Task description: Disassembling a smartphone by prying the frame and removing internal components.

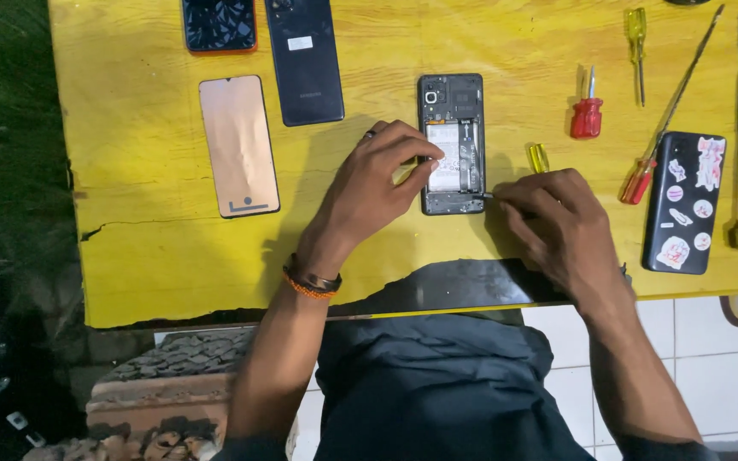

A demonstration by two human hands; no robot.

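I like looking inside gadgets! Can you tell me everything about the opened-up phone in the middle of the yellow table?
The opened black smartphone lies flat, back cover off, on the yellow wooden table, upright in the view. Its camera sits top left; a pale battery fills the middle inside a dark frame. The left hand steadies its left edge with the fingers. The right hand holds a thin tool, its tip touching the phone's lower right corner.

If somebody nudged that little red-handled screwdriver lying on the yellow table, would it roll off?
The red-handled screwdriver looks round, so it could roll sideways a bit. It seems small and light, easily flicked. It lies well in from the yellow table edge, so a fall seems unlikely.
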